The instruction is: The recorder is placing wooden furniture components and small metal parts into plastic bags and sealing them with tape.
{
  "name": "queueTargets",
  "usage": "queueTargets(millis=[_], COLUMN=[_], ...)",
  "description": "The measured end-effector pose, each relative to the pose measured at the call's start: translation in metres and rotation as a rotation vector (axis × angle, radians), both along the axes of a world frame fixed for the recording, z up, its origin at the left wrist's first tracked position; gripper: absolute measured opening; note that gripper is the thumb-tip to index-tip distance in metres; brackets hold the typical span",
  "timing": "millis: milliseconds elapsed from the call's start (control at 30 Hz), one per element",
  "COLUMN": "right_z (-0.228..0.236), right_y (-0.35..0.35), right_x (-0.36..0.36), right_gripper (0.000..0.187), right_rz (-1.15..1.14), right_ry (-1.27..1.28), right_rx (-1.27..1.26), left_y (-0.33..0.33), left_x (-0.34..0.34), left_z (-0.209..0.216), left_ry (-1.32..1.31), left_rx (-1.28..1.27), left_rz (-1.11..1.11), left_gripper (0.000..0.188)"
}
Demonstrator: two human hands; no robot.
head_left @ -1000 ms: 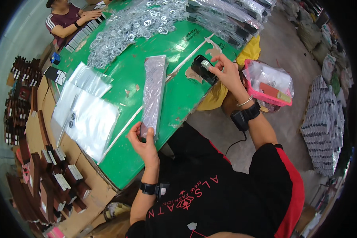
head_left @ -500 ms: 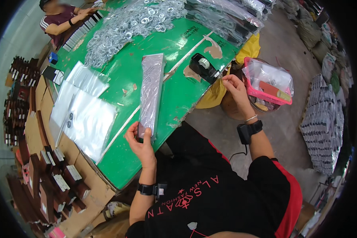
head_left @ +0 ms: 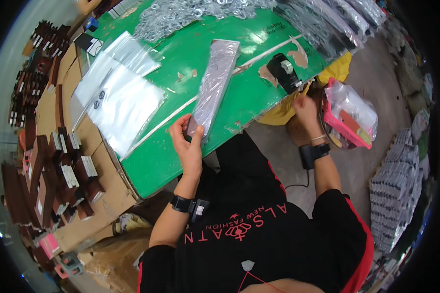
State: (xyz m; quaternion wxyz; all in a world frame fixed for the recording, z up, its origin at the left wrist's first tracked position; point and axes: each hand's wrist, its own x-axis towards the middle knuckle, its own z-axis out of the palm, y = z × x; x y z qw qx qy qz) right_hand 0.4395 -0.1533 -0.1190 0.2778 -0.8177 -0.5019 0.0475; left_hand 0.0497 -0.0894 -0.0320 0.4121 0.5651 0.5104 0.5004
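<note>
A long, flat brown bar-shaped item in a clear plastic sleeve (head_left: pixel 216 80) lies slantwise on the green tabletop (head_left: pixel 151 171). My left hand (head_left: pixel 188 146) grips its near end, thumb on the right side and fingers on the left. Right of it, at the table's edge, stands a black tape dispenser (head_left: pixel 284 73) with a roll of clear tape. Just below the dispenser's front end is my right hand (head_left: pixel 306 115), fingers pinched together. Whatever they hold is too small to make out.
Clear plastic bags (head_left: pixel 127 102) lie left of the wrapped bar. Metal rings (head_left: pixel 181 17) are heaped at the back, beside wrapped bundles (head_left: pixel 327 22). A pink basket (head_left: pixel 349 124) stands beyond my right hand. Brown bars (head_left: pixel 58 171) are stacked at left.
The whole view has shifted, so the table sits higher and further right. My right hand has drawn slightly toward me from the dispenser's tip, its fingers curled tighter. My left hand keeps its grip.
</note>
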Motion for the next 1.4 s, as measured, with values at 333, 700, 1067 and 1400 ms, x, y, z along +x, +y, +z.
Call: queueTargets(millis=[333, 700, 1067, 1400], right_z=[0.129, 0.136, 0.149, 0.150], right_y=[0.059, 0.084, 0.095, 0.074], right_x=[-0.223, -0.263, -0.264, -0.229], right_gripper=[0.014, 0.020, 0.017, 0.040], right_rz=[0.668, 0.572, 0.574, 0.584], right_ry=[0.916, 0.475, 0.316, 0.769], right_rx=[-0.053, -0.152, -0.333, -0.359], left_y=[-0.001, -0.008, -0.009, -0.012], left_x=[-0.012, -0.008, -0.007, -0.006], left_z=[-0.006, -0.002, -0.012, -0.013], left_ry=[-0.160, -0.087, 0.059, 0.079], left_rx=[-0.045, 0.120, 0.256, 0.272], left_rz=[-0.020, 0.077, 0.096, 0.094], left_gripper=[0.051, 0.061, 0.030, 0.022])
